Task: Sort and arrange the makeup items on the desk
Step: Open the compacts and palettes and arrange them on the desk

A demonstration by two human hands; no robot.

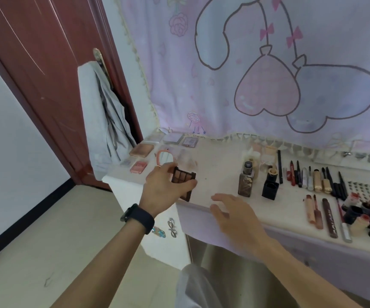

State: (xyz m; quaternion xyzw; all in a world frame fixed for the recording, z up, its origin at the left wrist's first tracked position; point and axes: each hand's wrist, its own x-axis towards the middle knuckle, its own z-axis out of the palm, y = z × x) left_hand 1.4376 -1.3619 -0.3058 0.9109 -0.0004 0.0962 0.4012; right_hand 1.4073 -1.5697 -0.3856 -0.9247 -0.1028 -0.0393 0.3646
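Our left hand grips the brown eyeshadow palette with the thumb across its front and the fingers curled behind. The palette is tilted over the left part of the desk, near the front edge; we cannot tell whether its lower corner touches the cloth. We judge it belongs with the other flat cases, since like things lie together here. The peach compact and the pink blush sit at the left rear, the pencils lie in a row to the right, and the bottle stands between them. Our right hand hovers open over the front edge, fingers spread and holding nothing, likely ready for the next piece.
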